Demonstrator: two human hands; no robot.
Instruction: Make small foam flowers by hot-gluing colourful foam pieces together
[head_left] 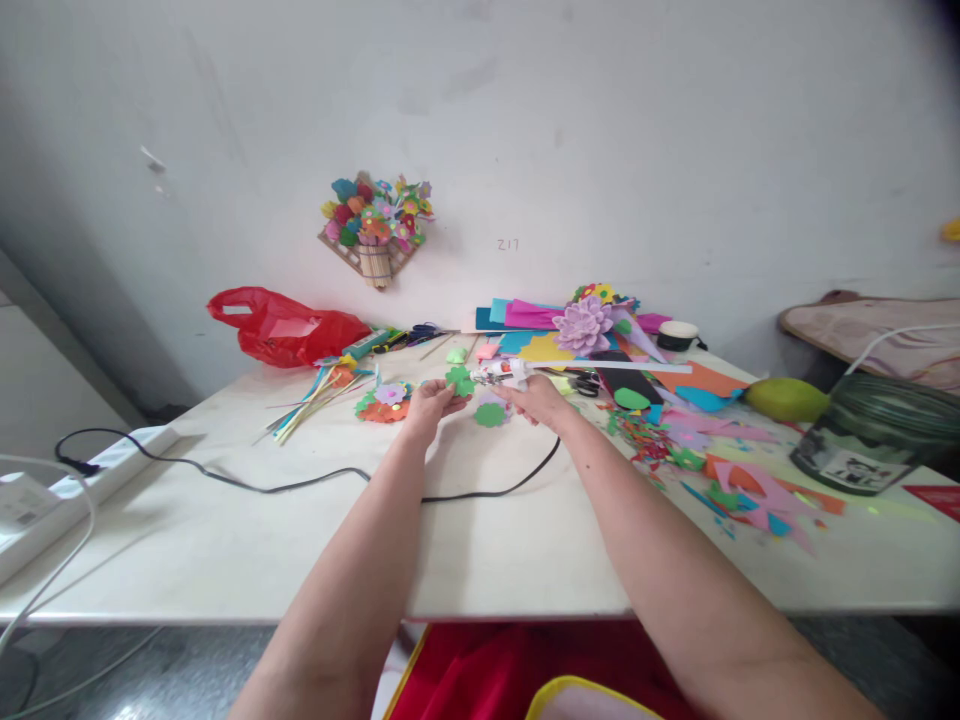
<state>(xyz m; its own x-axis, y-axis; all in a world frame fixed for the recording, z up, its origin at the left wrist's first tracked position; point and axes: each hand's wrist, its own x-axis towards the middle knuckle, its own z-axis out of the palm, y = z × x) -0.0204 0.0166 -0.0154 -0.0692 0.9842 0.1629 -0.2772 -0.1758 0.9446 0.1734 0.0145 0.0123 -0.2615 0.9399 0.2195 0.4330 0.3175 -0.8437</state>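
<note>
My left hand (436, 405) pinches a green scalloped flower cutout (460, 381) above the white table. In my right hand (541, 398) is a white glue gun (511, 373), its tip pointing left at the cutout; I cannot tell whether they touch. A long white glue stick (615, 367) sticks out of its back to the right, and its black cord (487, 494) trails over the table. Below the glue gun lies another green flower cutout (491, 412). Just left of my left hand rests a group of colourful flower cutouts (386, 400).
A red plastic bag (289, 330) and paper strips (300, 405) lie left. Foam sheets (544, 348), a purple flower (583, 325), black-handled scissors (585, 384) and scraps (750, 495) crowd the right. A glass jar (874, 440) stands far right, a power strip (97, 485) far left.
</note>
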